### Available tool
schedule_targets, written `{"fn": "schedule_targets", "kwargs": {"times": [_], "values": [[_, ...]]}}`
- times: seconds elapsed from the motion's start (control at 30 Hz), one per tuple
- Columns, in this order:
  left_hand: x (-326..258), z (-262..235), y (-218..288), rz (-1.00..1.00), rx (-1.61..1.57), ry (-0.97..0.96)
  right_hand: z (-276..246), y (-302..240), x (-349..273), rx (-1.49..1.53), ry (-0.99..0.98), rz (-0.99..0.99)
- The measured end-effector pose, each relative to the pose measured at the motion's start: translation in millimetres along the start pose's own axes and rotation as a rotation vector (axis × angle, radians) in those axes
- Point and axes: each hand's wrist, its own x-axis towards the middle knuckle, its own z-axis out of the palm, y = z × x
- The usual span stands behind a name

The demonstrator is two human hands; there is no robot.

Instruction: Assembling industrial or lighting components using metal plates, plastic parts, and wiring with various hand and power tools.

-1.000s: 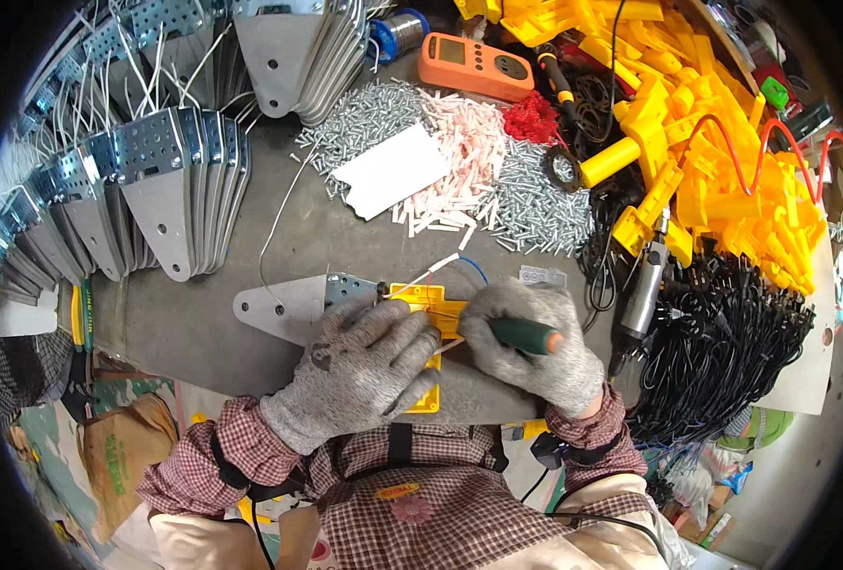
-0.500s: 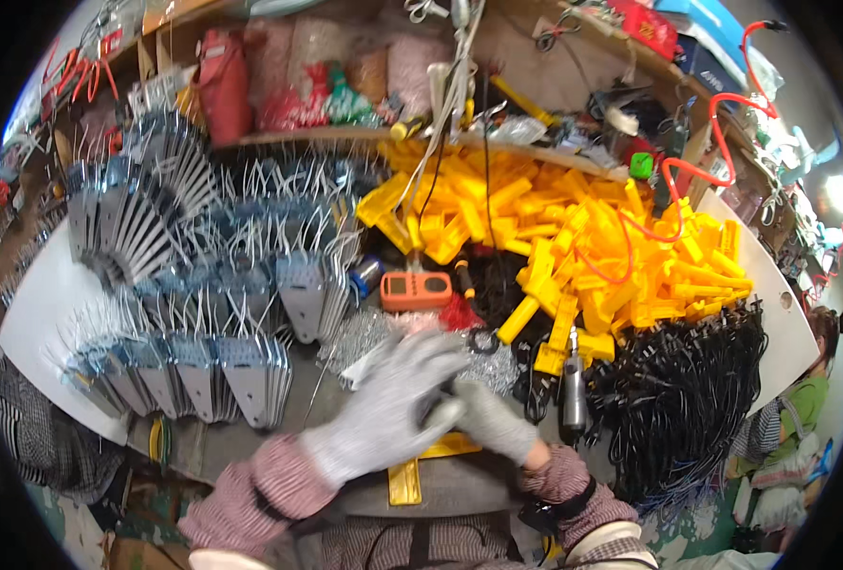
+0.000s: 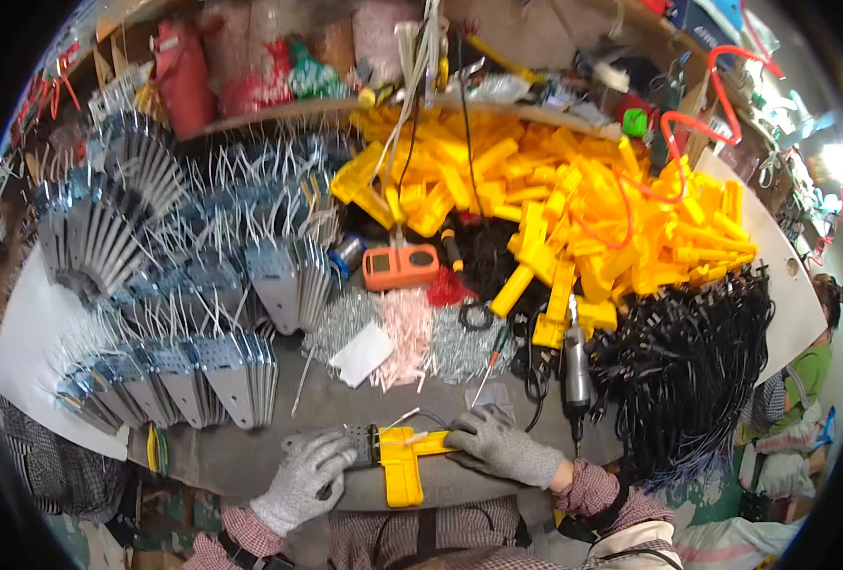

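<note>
A yellow plastic part (image 3: pixel 401 467) lies at the near edge of the grey bench (image 3: pixel 498 484), joined to a flat metal bracket (image 3: pixel 353 443) on its left. My left hand (image 3: pixel 306 478), in a grey knit glove, grips the bracket's left end. My right hand (image 3: pixel 503 445), gloved the same, lies over the yellow part's right arm with its fingers curled on it. A thin wire (image 3: pixel 404 418) sticks up from the joint. A small screwdriver (image 3: pixel 489 366) lies on the bench just beyond my right hand.
Rows of metal brackets (image 3: pixel 222 375) stand at the left. A heap of yellow plastic parts (image 3: pixel 574 218) fills the back and black cable bundles (image 3: pixel 697 361) the right. An orange meter (image 3: pixel 400 267), screws (image 3: pixel 464 347), pink plugs (image 3: pixel 407 332) and a power screwdriver (image 3: pixel 575 375) lie in between.
My right hand no longer holds the green-handled screwdriver. My left hand reached forward, then came back to the bracket. The view has tilted up toward the shelf.
</note>
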Motion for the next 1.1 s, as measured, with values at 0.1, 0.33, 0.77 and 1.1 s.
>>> {"fn": "schedule_targets", "kwargs": {"times": [0.1,0.33,0.77,1.1], "values": [[4,9,4,0.025,-0.109,-0.021,-16,5,-13,-0.01,0.067,-0.036],[52,32,25,0.12,-0.059,-0.106,-51,22,-36,0.01,-0.111,0.402],[131,10,33,-0.126,-0.219,-0.158,-28,36,-24,0.386,0.069,0.247],[59,58,46,0.065,0.376,0.013,-22,43,-23,0.092,0.016,0.191]]}}
